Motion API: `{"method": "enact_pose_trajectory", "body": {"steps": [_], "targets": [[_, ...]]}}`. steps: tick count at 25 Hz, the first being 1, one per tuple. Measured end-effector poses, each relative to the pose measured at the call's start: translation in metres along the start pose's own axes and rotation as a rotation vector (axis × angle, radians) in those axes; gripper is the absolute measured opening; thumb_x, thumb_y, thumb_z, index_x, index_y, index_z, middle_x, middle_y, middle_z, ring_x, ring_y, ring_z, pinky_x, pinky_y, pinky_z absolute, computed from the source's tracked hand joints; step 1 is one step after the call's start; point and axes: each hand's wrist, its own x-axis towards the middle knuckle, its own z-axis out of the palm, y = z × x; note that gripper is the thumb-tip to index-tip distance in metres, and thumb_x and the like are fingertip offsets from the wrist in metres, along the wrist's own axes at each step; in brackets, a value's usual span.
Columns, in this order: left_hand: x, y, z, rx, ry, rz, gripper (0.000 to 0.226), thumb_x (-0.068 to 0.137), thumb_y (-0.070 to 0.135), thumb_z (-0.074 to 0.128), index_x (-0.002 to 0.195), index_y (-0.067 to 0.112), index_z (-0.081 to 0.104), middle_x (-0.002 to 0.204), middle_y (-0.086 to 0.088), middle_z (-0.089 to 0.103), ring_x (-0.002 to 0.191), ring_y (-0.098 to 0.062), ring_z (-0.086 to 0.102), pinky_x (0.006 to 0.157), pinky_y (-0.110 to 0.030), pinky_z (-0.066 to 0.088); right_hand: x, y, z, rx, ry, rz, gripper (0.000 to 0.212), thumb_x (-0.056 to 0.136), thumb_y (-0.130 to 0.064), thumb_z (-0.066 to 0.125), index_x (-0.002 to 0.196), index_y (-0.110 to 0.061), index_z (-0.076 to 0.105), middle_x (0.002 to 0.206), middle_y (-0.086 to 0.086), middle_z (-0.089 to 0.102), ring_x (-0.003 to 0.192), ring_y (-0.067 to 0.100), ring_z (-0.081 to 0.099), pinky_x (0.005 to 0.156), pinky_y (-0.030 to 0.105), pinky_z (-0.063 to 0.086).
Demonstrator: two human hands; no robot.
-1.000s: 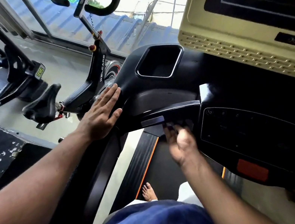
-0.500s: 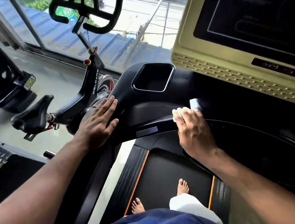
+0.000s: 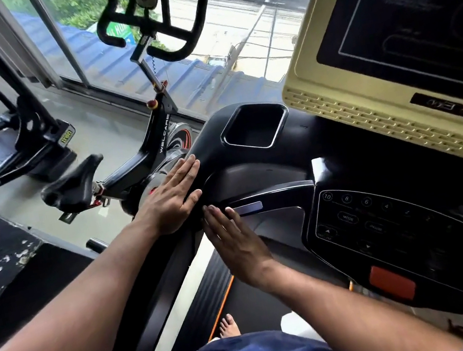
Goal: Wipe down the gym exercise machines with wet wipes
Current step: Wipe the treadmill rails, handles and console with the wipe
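I stand on a black treadmill whose console (image 3: pixel 254 171) fills the middle of the view. My left hand (image 3: pixel 172 198) lies flat with straight fingers on the console's left shoulder, just below the cup holder (image 3: pixel 256 129). My right hand (image 3: pixel 236 242) lies flat with straight fingers on the left handrail (image 3: pixel 273 194), fingertips close to the left hand. No wipe shows; anything under the right palm is hidden.
A button panel (image 3: pixel 387 225) with an orange-red stop key (image 3: pixel 393 283) sits to the right. A beige-framed screen (image 3: pixel 383 24) stands above it. A spin bike (image 3: pixel 154 133) stands at the left by the window. My bare foot (image 3: pixel 227 326) is on the belt.
My right hand has slid left along the handrail toward the left hand, and the white wipe seen under it half a second ago no longer shows. The left hand has stayed put.
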Motion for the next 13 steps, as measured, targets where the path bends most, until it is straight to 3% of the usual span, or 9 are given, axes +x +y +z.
{"method": "enact_pose_trajectory", "body": {"steps": [4, 7, 9, 13], "targets": [[0.002, -0.003, 0.003, -0.011, 0.01, 0.012, 0.082, 0.096, 0.062, 0.02, 0.167, 0.023, 0.01, 0.173, 0.011, -0.003, 0.158, -0.004, -0.009, 0.13, -0.033, 0.002, -0.021, 0.053, -0.019, 0.135, 0.036, 0.055, 0.061, 0.094, -0.013, 0.035, 0.154, 0.0, 0.037, 0.159, 0.02, 0.039, 0.149, 0.036, 0.035, 0.122, 0.057, 0.026], [0.002, -0.005, 0.004, -0.011, 0.021, 0.011, 0.08, 0.097, 0.062, 0.022, 0.167, 0.025, 0.01, 0.173, 0.014, -0.003, 0.158, -0.001, -0.01, 0.13, -0.033, 0.003, -0.027, 0.118, -0.042, 0.116, -0.005, 0.292, 0.049, 0.092, -0.018, 0.033, 0.127, -0.005, 0.065, 0.115, 0.015, 0.068, 0.109, 0.034, 0.065, 0.118, 0.057, 0.032], [0.002, -0.004, 0.003, -0.012, 0.023, 0.01, 0.081, 0.096, 0.062, 0.022, 0.167, 0.024, 0.011, 0.173, 0.014, -0.002, 0.157, -0.001, -0.011, 0.13, -0.031, 0.002, -0.023, 0.151, -0.054, 0.083, -0.085, 0.388, 0.042, 0.093, -0.023, 0.029, 0.097, -0.012, 0.07, 0.087, 0.01, 0.07, 0.086, 0.032, 0.069, 0.118, 0.06, 0.028], [0.0, 0.002, 0.0, -0.009, 0.032, 0.005, 0.082, 0.095, 0.061, 0.021, 0.166, 0.024, 0.01, 0.172, 0.013, -0.002, 0.156, 0.001, -0.012, 0.124, -0.017, -0.009, -0.008, 0.16, -0.068, 0.099, -0.363, 0.369, 0.035, 0.104, -0.025, 0.033, 0.102, -0.011, 0.065, 0.099, 0.012, 0.071, 0.099, 0.03, 0.067, 0.124, 0.055, 0.013]]}}
